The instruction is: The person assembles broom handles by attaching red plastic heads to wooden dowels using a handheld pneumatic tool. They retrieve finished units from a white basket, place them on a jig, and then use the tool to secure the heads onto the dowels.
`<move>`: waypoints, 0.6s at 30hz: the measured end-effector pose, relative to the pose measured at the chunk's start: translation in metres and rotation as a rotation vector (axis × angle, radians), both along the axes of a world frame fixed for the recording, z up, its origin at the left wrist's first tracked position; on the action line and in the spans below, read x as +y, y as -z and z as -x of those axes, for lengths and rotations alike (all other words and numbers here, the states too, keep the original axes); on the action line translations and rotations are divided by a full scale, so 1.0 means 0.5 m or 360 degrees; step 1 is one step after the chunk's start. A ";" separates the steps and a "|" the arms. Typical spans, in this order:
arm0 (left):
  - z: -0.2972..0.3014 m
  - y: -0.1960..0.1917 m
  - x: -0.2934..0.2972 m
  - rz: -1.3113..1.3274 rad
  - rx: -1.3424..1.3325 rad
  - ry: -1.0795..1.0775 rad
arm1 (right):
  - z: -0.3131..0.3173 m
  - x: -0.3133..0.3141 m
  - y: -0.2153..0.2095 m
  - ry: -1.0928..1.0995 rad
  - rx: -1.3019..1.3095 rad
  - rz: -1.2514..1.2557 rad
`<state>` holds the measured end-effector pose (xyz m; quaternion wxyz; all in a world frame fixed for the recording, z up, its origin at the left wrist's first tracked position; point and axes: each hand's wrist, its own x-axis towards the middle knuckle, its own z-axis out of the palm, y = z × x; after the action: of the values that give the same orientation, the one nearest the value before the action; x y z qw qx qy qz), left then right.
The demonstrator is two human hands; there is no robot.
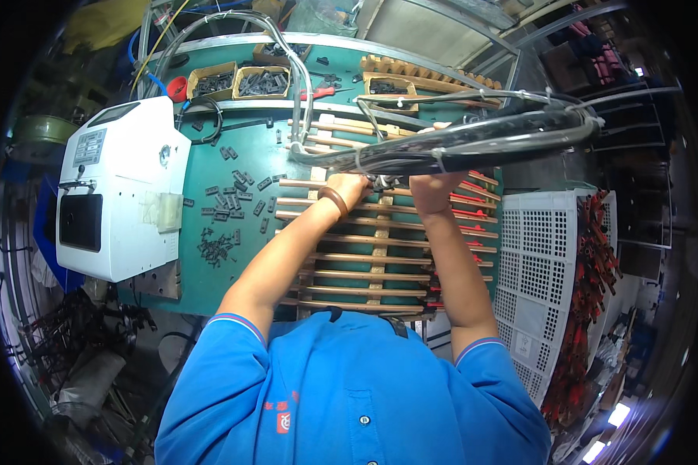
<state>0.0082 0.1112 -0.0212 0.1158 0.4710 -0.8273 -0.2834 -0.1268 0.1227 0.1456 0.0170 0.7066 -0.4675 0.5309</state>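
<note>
Head view: cable bundle (473, 139), black w/ pale ties, loops across bench centre toward 2 o'clock. Step looks like fastening a small fitting onto it; next prob needs a steady pinch. Left hand (350, 188) & right hand (430, 186) both closed on bundle's underside. Wooden rack (364, 260) below at 6 o'clock. Black clips (229, 201) at 9 o'clock, then white machine (116, 194).

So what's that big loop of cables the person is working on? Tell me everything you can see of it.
The cable bundle is a thick coil of black and grey wires, bound in places with pale ties. It lies curved over a wooden rack on the green bench. Thinner grey strands arch off toward the back. The left hand and right hand meet at its lower edge, gripping a small spot there.
</note>
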 end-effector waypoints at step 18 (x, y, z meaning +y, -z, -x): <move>0.015 0.005 0.010 0.0189 0.0067 -0.0114 | -0.048 -0.005 -0.047 -0.0150 -0.0615 -0.0273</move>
<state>0.0008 0.1160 -0.0234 0.1711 0.4865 -0.8227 -0.2394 -0.1027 0.1203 0.1689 -0.1581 0.6115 -0.4721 0.6150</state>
